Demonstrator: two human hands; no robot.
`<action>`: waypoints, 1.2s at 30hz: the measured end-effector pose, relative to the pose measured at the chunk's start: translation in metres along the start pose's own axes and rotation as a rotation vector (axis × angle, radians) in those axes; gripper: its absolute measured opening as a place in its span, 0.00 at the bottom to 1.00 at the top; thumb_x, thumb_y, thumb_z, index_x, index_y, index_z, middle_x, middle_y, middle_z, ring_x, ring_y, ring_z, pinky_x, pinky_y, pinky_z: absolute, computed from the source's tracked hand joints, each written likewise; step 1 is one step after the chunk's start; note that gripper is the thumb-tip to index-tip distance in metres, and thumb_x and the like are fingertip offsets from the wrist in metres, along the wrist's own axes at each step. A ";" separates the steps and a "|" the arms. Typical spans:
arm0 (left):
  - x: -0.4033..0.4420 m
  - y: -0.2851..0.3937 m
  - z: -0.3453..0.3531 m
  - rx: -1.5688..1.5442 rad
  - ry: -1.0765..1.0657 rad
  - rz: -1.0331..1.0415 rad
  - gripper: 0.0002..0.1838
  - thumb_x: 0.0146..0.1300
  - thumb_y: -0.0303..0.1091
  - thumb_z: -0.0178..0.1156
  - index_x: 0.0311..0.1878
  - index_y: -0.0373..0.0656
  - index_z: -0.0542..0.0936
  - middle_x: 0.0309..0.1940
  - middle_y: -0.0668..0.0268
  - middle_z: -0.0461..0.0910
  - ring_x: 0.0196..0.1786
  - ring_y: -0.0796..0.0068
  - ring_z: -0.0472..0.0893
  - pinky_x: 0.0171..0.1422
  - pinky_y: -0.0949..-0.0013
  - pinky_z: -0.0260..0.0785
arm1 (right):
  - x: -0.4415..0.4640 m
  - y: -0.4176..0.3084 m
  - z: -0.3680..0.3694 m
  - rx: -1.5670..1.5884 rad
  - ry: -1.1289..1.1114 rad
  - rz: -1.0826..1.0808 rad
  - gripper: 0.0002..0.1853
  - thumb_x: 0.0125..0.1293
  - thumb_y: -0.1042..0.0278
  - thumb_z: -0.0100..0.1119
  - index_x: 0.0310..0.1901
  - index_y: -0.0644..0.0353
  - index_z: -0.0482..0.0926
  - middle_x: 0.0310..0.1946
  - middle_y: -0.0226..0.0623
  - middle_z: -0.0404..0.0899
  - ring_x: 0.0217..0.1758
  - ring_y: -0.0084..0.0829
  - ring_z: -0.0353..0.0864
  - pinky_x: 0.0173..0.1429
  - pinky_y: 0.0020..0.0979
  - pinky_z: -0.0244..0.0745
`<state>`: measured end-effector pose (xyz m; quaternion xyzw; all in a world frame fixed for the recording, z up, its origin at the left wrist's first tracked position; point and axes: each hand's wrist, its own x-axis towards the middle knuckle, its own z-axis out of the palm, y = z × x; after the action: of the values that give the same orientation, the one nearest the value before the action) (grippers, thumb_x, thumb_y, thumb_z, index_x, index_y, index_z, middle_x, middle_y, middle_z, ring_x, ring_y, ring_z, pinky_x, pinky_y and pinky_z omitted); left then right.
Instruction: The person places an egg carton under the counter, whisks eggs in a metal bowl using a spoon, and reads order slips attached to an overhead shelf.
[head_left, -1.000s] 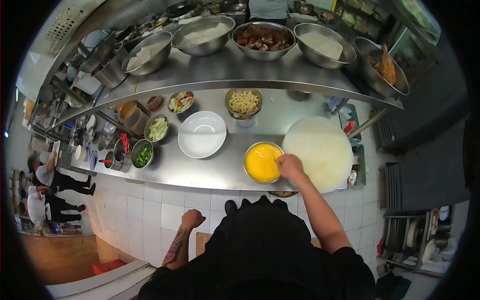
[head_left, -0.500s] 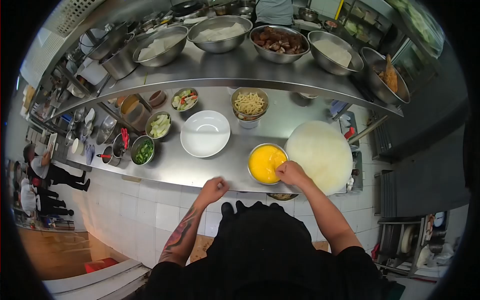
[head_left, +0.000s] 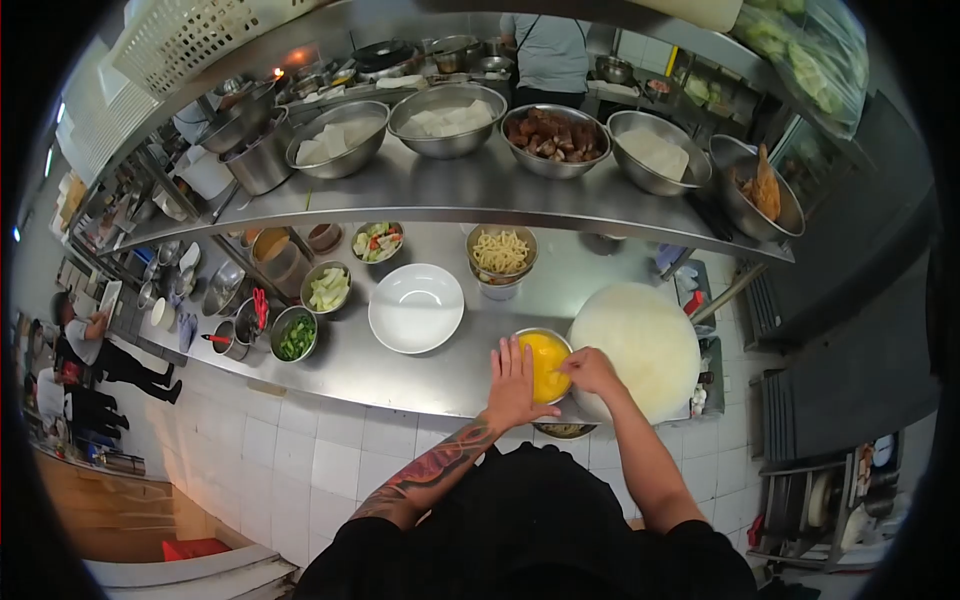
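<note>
A metal bowl of yellow beaten egg (head_left: 546, 368) stands near the front edge of the steel table (head_left: 450, 385). My left hand (head_left: 512, 388) lies open against the bowl's left side, fingers stretched. At the bowl's right rim is my right hand (head_left: 592, 371), its fingers closed; what they hold, if anything, is hidden. Right of the bowl sits a large round pale board (head_left: 640, 350). A white plate (head_left: 416, 308) rests to the left, and a bowl of noodle-like strips (head_left: 500, 252) stands farther back.
Bowls of green pieces (head_left: 296, 338), pale chunks (head_left: 328, 288) and mixed vegetables (head_left: 378, 242) stand at the left. A raised steel shelf (head_left: 450, 195) holds several large food bowls. One person (head_left: 548, 55) stands beyond it; others are at far left.
My left hand has come up from the lower left to the side of the egg bowl and opened. My right hand stays at its right rim. The view has tilted up a little.
</note>
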<state>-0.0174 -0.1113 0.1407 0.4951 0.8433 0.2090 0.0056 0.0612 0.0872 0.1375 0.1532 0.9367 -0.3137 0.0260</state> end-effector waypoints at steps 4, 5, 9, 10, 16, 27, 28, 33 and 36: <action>0.005 0.008 0.006 -0.015 0.000 -0.068 0.76 0.40 0.79 0.65 0.73 0.19 0.51 0.75 0.27 0.40 0.79 0.26 0.38 0.79 0.33 0.32 | -0.005 0.000 -0.007 -0.010 0.048 0.189 0.07 0.54 0.62 0.64 0.31 0.52 0.88 0.28 0.42 0.85 0.34 0.44 0.85 0.43 0.42 0.79; 0.009 0.008 0.008 -0.018 0.028 -0.098 0.75 0.40 0.79 0.65 0.73 0.19 0.51 0.75 0.26 0.41 0.78 0.25 0.37 0.79 0.33 0.32 | -0.004 -0.007 -0.006 -0.024 -0.019 0.159 0.07 0.53 0.63 0.64 0.30 0.52 0.88 0.28 0.41 0.85 0.34 0.45 0.84 0.42 0.42 0.79; 0.014 0.009 0.011 -0.012 0.073 -0.115 0.74 0.42 0.79 0.64 0.73 0.18 0.51 0.75 0.26 0.42 0.79 0.27 0.39 0.79 0.34 0.32 | 0.008 -0.013 -0.005 -0.099 0.051 0.141 0.07 0.53 0.63 0.62 0.29 0.51 0.88 0.28 0.42 0.85 0.33 0.47 0.84 0.42 0.43 0.79; 0.017 0.007 0.015 0.008 0.072 -0.112 0.74 0.42 0.80 0.63 0.73 0.18 0.51 0.75 0.26 0.43 0.79 0.27 0.39 0.79 0.35 0.32 | 0.008 -0.020 0.000 -0.250 0.067 0.144 0.07 0.53 0.62 0.63 0.30 0.51 0.88 0.28 0.42 0.85 0.33 0.46 0.85 0.41 0.42 0.79; 0.022 0.004 0.007 0.072 0.072 -0.077 0.73 0.43 0.81 0.61 0.72 0.18 0.54 0.74 0.28 0.47 0.79 0.30 0.43 0.80 0.38 0.34 | 0.020 -0.014 -0.016 0.077 0.116 0.198 0.09 0.56 0.59 0.62 0.29 0.51 0.88 0.27 0.42 0.84 0.32 0.44 0.85 0.39 0.42 0.79; 0.017 0.001 0.002 0.046 0.109 -0.015 0.73 0.43 0.82 0.61 0.70 0.17 0.57 0.73 0.29 0.50 0.77 0.31 0.48 0.79 0.38 0.39 | 0.013 0.009 0.007 0.215 0.075 -0.014 0.07 0.55 0.61 0.62 0.30 0.51 0.88 0.25 0.41 0.84 0.31 0.43 0.85 0.37 0.41 0.79; 0.016 0.001 0.002 0.033 0.117 -0.017 0.71 0.43 0.80 0.62 0.70 0.18 0.58 0.74 0.30 0.50 0.78 0.32 0.48 0.79 0.38 0.39 | 0.015 0.006 0.007 0.211 0.071 -0.023 0.07 0.55 0.61 0.62 0.30 0.51 0.88 0.25 0.41 0.84 0.31 0.43 0.85 0.37 0.41 0.79; 0.014 -0.004 0.001 0.044 0.106 -0.018 0.70 0.42 0.78 0.64 0.70 0.19 0.58 0.74 0.31 0.50 0.78 0.33 0.48 0.79 0.38 0.40 | 0.006 0.000 0.006 0.056 0.041 0.091 0.07 0.56 0.63 0.65 0.30 0.54 0.89 0.26 0.42 0.85 0.29 0.39 0.85 0.38 0.37 0.79; 0.018 0.002 0.000 0.012 0.127 -0.036 0.69 0.42 0.77 0.65 0.71 0.20 0.59 0.74 0.32 0.50 0.78 0.34 0.48 0.79 0.39 0.41 | 0.011 0.008 0.016 0.181 0.263 0.249 0.06 0.55 0.66 0.65 0.32 0.55 0.89 0.26 0.40 0.86 0.30 0.36 0.86 0.40 0.35 0.80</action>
<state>-0.0252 -0.0959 0.1450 0.4654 0.8520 0.2349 -0.0472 0.0526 0.0867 0.1187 0.3093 0.8738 -0.3683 -0.0720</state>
